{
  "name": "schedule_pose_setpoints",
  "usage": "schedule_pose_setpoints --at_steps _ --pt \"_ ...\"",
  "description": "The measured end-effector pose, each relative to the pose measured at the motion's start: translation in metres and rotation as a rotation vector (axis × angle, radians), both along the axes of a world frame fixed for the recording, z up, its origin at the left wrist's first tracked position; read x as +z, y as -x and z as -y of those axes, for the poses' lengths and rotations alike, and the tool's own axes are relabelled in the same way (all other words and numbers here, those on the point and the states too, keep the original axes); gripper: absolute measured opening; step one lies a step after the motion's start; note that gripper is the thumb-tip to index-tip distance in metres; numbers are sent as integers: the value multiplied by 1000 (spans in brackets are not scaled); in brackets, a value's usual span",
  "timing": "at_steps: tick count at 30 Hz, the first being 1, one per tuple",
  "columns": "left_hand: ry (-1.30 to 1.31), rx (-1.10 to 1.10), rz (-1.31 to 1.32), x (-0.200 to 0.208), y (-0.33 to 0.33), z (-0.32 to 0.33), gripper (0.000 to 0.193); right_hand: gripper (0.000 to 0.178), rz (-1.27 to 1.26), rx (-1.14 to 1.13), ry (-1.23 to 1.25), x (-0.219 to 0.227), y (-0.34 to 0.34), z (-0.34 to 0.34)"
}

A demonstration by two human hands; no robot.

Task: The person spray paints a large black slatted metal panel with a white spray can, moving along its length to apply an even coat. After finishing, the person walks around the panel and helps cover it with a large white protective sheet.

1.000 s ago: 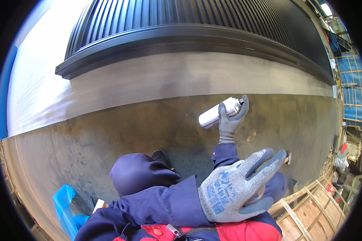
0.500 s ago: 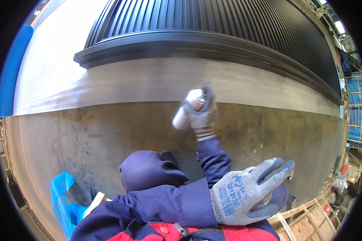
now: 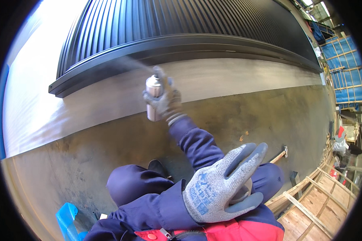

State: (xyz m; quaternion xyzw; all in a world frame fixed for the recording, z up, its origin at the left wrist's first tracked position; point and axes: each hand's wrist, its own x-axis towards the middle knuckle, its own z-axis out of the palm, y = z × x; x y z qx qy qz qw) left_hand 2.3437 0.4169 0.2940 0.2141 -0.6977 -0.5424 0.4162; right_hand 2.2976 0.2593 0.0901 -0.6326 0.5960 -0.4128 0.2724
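My right hand (image 3: 165,100), in a grey glove, is wrapped around a silver-white spray can (image 3: 153,90) held upright, with a finger on its top. A fine mist (image 3: 130,63) leaves the nozzle toward the lower edge of a black ribbed panel (image 3: 181,24). Lower down, my left hand (image 3: 223,184), in a blue-grey glove with blue print, crosses in front of my body. Two of its fingers stretch out, and between thumb and palm sits a pale rounded object (image 3: 244,190), mostly hidden by the glove.
The panel lies over a whitish sheet (image 3: 217,74) on the stained concrete floor (image 3: 213,110). A hammer (image 3: 283,152) rests on the floor by my right knee. Wooden crate framing (image 3: 309,205) stands at lower right, blue plastic wrap (image 3: 68,219) at lower left. Blue-covered slatted frames (image 3: 344,64) stand far right.
My right hand has moved left and slightly up with the spray can, and mist now shows at its nozzle. The view has turned, bringing the hammer into sight. My left hand keeps its pose.
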Motion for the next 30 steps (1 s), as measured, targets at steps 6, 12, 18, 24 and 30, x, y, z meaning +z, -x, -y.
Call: schedule_pose_setpoints --at_steps 6,12,18,24,30 --pt "-55 -52 22 0 3 2 87 91 29 -441 -91 -11 162 13" --pt "-75 -71 35 0 12 5 86 93 -321 -773 47 15 328 1" --pt "-15 -73 54 -3 36 8 86 98 -389 -794 105 25 354 -3" --pt "-32 -58 130 -6 48 11 85 96 -106 -512 100 -3 254 1" --pt "32 -9 143 -7 57 18 87 91 216 137 -57 1 83 -39"
